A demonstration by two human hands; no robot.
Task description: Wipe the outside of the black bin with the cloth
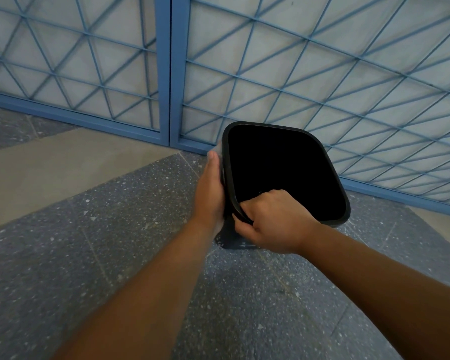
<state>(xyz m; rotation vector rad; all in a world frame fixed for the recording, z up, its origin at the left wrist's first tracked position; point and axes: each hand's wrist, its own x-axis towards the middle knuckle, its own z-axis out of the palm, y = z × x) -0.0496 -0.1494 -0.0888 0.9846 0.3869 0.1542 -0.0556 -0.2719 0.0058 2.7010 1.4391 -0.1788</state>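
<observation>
While the right hand [270, 222] grips the glossy black bin's [333, 178] rounded rim, the left hand [210, 188] presses pale cloth [218, 149] flat

Two bare forearms, no sleeves; left grip [210, 188], right grip [270, 222] ungloved.

There is one black bin [283, 172], open at the top. One pale cloth [217, 149] shows, only a small corner of it visible beside the bin's rim. Two hands are in view: one left hand [210, 193] and one right hand [273, 222]. Behind them stand two blue gate panels [164, 68] with a lattice of bars.
</observation>
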